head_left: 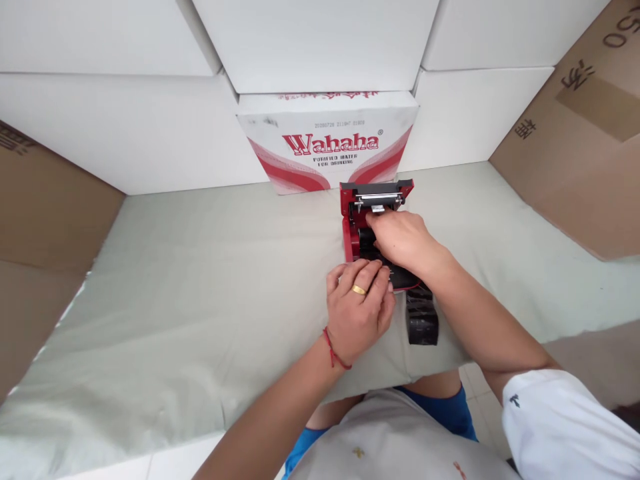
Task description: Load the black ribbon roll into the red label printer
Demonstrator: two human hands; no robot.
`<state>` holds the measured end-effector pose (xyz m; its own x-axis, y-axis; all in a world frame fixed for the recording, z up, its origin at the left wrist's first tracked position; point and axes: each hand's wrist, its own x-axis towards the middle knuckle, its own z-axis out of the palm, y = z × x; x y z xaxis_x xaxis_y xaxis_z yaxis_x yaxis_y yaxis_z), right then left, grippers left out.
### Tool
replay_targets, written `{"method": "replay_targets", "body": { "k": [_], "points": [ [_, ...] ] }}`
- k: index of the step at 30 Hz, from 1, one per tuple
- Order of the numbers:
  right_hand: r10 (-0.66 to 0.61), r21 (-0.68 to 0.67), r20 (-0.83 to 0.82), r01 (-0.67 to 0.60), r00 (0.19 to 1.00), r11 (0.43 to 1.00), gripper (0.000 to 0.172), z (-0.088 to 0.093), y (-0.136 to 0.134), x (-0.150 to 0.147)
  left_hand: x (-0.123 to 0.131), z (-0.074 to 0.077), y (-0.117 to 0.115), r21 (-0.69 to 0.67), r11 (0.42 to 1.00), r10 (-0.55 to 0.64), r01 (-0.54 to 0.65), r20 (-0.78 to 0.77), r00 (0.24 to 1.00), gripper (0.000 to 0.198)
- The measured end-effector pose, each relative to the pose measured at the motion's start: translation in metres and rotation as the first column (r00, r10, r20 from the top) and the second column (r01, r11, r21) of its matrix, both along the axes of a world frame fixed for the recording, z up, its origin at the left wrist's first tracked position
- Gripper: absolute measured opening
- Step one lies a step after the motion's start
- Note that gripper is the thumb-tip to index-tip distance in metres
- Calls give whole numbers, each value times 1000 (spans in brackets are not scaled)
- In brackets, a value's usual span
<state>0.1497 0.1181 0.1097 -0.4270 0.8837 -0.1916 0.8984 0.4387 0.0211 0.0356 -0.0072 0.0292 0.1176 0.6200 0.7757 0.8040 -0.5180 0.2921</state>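
Pale cloth-covered surface (200, 267). Toward the near edge, a black strip (423, 328). Beside it, left hand (356, 300) with fingers pressed together, bent over the front of a red machine (349, 248) midway along the surface, near the far edge. Right hand (406, 241) inside, below the raised lid (383, 189); fingertips partly hidden, impossible to tell whether pinching. Beyond, a printed carton (330, 147) at that edge.

Free cloth (200, 287) leftward, perhaps tight behind lid (376, 189)
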Motion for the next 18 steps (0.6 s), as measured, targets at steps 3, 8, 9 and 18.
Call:
{"method": "replay_targets", "body": {
  "k": [3,8,9,18],
  "points": [
    [-12,11,-12,12,1000,1000,38,-1,1,-1,-1,0,-2,7,999,-45,45,-6,999,21],
    [83,-25,-312,-95,947,995,27,1,-13,22,1,0,-7,5,994,-113,113,-16,994,27],
    [127,-22,-427,-151,895,988,26,1,-19,31,1,-1,-7,6,993,-117,117,-13,993,27],
    [404,311,-584,-265,704,913,51,-36,-97,90,-5,-5,-11,78,984,-168,160,107,980,25]
  ]
}}
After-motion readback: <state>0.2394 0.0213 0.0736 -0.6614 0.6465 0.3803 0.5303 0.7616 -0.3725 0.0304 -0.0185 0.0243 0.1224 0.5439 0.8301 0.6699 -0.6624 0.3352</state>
